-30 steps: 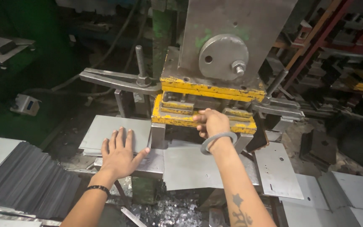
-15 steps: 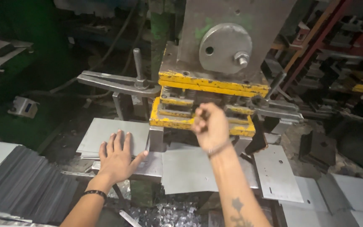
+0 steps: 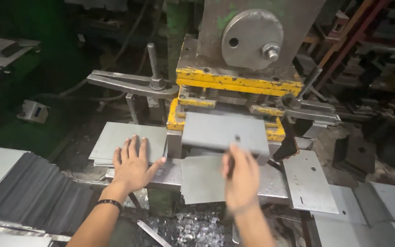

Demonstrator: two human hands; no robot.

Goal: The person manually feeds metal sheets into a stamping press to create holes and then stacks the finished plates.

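At the press (image 3: 252, 59) | right hand (image 3: 241, 176) grips metal sheet (image 3: 225, 130) | left hand (image 3: 132, 164) flat, fingers spread, on blank stack (image 3: 110, 137)

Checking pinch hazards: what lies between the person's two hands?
In the head view, only a small upright grey metal block stands between the left hand and right hand.

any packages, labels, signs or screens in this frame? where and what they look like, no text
Small box-shaped grey device: on the dark floor at far left, beyond the stack of metal sheets; it has a small dark rectangular window that may be a display, too small to tell.
No packages, labels or signs show elsewhere; the press carries only chipped yellow paint and a green smear.
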